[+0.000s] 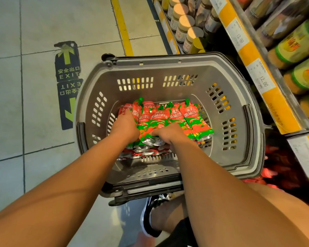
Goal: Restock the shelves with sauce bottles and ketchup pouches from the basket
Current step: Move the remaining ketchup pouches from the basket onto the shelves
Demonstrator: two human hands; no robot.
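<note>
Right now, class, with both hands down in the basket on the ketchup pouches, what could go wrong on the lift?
1. The left hand and right hand gather many loose ketchup pouches at once; some may slip out.
2. The grey basket has high walls; lifted pouches could catch on the rim.
3. A green spout sticking up might snag.

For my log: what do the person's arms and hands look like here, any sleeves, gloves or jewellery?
Both arms are bare from the bottom frame edge down to the wrists, with no sleeves in view. The left hand and right hand wear no gloves; no watch, bracelet or ring shows. No markings show on the forearms.
</note>
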